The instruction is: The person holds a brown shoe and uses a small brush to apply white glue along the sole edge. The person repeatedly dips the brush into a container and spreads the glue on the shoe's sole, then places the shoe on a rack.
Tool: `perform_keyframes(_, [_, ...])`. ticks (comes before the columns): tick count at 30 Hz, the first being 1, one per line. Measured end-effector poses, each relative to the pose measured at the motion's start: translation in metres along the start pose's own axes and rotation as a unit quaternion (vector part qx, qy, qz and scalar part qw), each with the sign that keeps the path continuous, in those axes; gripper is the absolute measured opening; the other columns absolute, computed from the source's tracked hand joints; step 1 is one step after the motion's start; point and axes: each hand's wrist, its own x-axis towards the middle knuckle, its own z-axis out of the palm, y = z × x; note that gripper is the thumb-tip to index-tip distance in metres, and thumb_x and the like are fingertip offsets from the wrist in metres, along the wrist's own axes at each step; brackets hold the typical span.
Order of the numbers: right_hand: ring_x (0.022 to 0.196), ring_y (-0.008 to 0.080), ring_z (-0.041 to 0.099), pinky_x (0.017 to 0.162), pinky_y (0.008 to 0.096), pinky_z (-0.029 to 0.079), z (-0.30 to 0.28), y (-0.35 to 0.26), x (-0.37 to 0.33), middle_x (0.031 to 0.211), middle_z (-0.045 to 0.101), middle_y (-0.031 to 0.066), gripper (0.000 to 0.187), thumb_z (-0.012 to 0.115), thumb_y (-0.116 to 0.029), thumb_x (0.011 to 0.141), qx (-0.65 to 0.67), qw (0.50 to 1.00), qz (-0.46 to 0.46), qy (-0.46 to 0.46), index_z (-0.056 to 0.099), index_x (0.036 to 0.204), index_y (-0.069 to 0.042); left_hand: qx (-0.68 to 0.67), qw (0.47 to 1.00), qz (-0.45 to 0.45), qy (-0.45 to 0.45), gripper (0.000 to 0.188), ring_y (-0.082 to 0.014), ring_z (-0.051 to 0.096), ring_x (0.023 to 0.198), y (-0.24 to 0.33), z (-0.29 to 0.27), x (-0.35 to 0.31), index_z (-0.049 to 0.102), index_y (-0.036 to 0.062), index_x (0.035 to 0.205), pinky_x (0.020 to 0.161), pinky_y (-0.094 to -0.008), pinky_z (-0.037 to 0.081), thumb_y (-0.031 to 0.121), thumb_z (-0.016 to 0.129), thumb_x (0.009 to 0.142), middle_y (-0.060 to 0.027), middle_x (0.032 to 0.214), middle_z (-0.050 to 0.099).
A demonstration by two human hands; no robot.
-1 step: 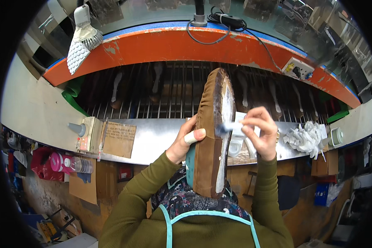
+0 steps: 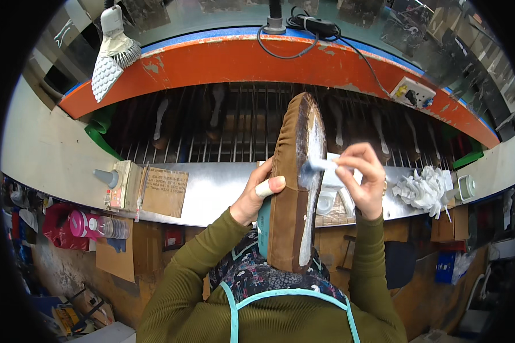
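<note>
A brown shoe upper [image 2: 287, 223] on a teal last is held up in front of me, toe pointing away and its underside turned to the right. My left hand [image 2: 257, 194] is closed round its left side, the thumb, wrapped in pale tape, pressing on the brown material. My right hand [image 2: 363, 177] pinches the pale handle of a small brush [image 2: 315, 166]. The blurred brush head touches the edge of the white-coated strip [image 2: 313, 200] along the underside. Partly hidden behind the shoe and brush, a white container [image 2: 327, 201] rests on the metal ledge.
Behind the shoe runs a rack of metal rods [image 2: 234, 134] carrying several dark shoes, under an orange beam [image 2: 212, 62]. Crumpled white tissue [image 2: 422, 191] lies right on the ledge [image 2: 212, 188]; a cardboard piece [image 2: 165, 193] lies left. A white lamp [image 2: 110, 63] hangs upper left.
The brush head has shifted slightly up along the underside, and my right hand has tilted a little with it. My left hand and the shoe stay nearly still.
</note>
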Motion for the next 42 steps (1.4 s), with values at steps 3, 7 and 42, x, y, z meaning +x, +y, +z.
perform_keyframes(3, [0.071, 0.0104, 0.054, 0.056, 0.0219, 0.043, 0.005, 0.001, 0.006, 0.088, 0.056, 0.0045, 0.014, 0.073, -0.003, 0.077, -0.031, 0.998, -0.008, 0.049, 0.074, 0.09, -0.006, -0.003, 1.0, 0.001, -0.01, 0.089, -0.0244, 0.048, 0.123, -0.004, -0.002, 0.006, 0.032, -0.0017, 0.141, 0.104, -0.0357, 0.039, 0.049, 0.067, 0.077, -0.0164, 0.134, 0.046])
perform_keyframes(7, [0.075, 0.0108, 0.054, 0.061, 0.022, 0.043, -0.003, -0.001, -0.003, 0.092, 0.055, 0.0067, 0.012, 0.071, -0.002, 0.079, -0.049, 0.998, 0.002, -0.029, 0.071, 0.091, 0.0, -0.021, 1.0, -0.009, -0.013, 0.087, -0.0243, 0.048, 0.123, -0.005, -0.001, 0.006, 0.031, -0.002, 0.141, 0.102, -0.0359, 0.041, 0.048, 0.066, 0.079, -0.0168, 0.133, 0.047])
perform_keyframes(42, [0.071, 0.0089, 0.052, 0.06, 0.022, 0.043, 0.058, -0.01, -0.063, 0.088, 0.055, 0.0046, 0.015, 0.071, -0.006, 0.082, -0.014, 0.982, 0.167, 0.081, 0.072, 0.096, -0.002, -0.05, 0.994, 0.014, 0.1, 0.075, -0.0241, 0.056, 0.114, -0.035, -0.022, -0.011, 0.031, 0.0004, 0.139, 0.096, -0.0353, 0.049, 0.039, 0.065, 0.084, -0.0163, 0.127, 0.051])
